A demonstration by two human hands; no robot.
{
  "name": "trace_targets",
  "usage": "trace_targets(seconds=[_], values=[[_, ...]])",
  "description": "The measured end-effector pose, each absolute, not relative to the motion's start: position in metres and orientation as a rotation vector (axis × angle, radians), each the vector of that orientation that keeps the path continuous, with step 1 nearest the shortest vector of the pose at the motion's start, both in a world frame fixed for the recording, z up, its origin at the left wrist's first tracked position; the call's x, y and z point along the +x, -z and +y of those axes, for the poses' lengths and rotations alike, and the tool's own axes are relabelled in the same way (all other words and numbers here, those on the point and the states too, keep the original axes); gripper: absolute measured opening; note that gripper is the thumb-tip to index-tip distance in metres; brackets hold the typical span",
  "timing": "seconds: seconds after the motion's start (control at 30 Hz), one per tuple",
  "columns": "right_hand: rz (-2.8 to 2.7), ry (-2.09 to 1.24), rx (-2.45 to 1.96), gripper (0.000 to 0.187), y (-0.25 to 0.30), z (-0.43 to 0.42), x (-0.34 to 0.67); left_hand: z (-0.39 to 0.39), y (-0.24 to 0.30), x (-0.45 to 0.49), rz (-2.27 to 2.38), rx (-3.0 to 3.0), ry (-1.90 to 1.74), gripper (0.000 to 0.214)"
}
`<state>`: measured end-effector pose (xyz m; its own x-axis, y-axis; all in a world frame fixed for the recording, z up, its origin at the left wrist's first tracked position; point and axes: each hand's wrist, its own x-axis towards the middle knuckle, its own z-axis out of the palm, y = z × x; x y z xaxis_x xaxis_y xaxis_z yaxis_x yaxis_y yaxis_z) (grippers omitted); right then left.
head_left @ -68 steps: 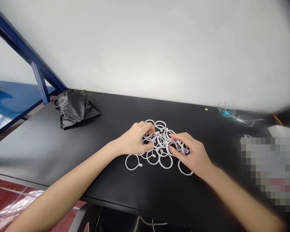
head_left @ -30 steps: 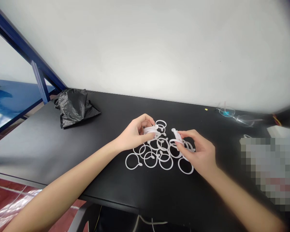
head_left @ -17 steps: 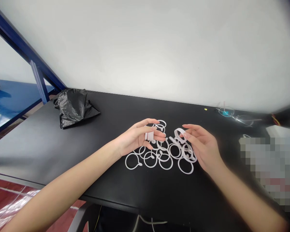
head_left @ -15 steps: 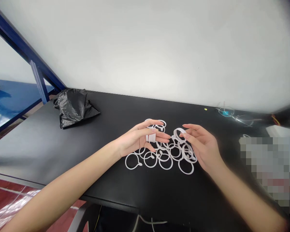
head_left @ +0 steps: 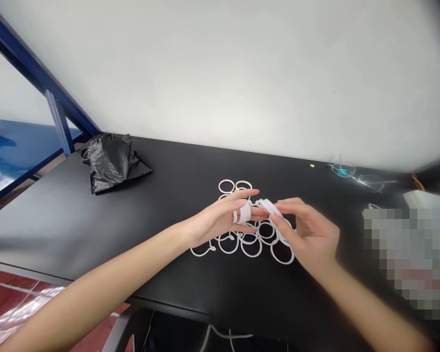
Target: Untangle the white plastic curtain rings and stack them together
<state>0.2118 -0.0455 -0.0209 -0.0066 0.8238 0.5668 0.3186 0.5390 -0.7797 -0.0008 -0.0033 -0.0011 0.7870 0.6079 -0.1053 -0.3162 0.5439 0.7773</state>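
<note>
My left hand [head_left: 220,220] reaches over the pile with its fingers stretched to the right. Several white curtain rings [head_left: 245,213] are threaded around its middle fingers, stacked side by side, with the thumb lying over them. My right hand [head_left: 310,225] pinches more white curtain rings [head_left: 269,209] between thumb and fingers, tilted at the left fingertips. How many are pinched I cannot tell. Below both hands lie several loose white curtain rings [head_left: 251,244] with small eyelets, partly overlapping and partly hidden by the hands.
The black table [head_left: 176,166] runs along a pale wall [head_left: 220,78]. A crumpled black plastic bag [head_left: 110,164] lies at the back left, eyeglasses [head_left: 343,169] at the back right. A blurred pale object [head_left: 407,254] lies at the right. A blue metal frame [head_left: 33,58] slants at the left.
My left hand has moved right with its rings. My right hand has shifted left, bringing its rings, now turned more edge-on, to the left fingertips.
</note>
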Motion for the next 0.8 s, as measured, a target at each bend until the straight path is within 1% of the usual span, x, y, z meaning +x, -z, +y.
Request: trace_targets(seconds=[0.13,0.27,0.4,0.53,0.6,0.63,0.67,0.73,0.8], values=[[-1.731,-0.526,-0.911,0.034,0.020,-0.049,0.212,-0.010,-0.001,0.002,0.381,0.821,-0.589,0.048],[-1.745,-0.453,-0.871,0.038,0.018,-0.048,0.216,-0.009,-0.004,0.001,0.320,0.799,-0.587,0.049],[-1.725,-0.406,-0.881,0.035,0.018,-0.049,0.216,-0.007,-0.005,0.000,0.297,0.827,-0.576,0.041],[-1.606,-0.370,-0.931,0.023,0.017,-0.050,0.213,-0.008,-0.003,0.000,0.267,0.958,-0.638,0.047],[-1.530,-0.520,-1.000,0.017,0.015,-0.049,0.212,-0.011,-0.003,0.000,0.295,1.146,-0.688,0.045],[-1.488,-0.665,-1.032,0.014,0.014,-0.049,0.212,-0.014,-0.003,0.000,0.326,1.294,-0.726,0.041],[-1.442,-0.836,-1.047,0.015,0.012,-0.049,0.211,-0.017,-0.002,0.001,0.347,1.470,-0.784,0.038],[-1.366,-1.187,-1.023,0.030,0.009,-0.050,0.211,-0.024,-0.001,0.003,0.336,1.834,-0.916,0.038],[-1.346,-1.465,-0.967,0.050,0.006,-0.053,0.209,-0.030,0.003,0.008,0.259,2.084,-1.015,0.043]])
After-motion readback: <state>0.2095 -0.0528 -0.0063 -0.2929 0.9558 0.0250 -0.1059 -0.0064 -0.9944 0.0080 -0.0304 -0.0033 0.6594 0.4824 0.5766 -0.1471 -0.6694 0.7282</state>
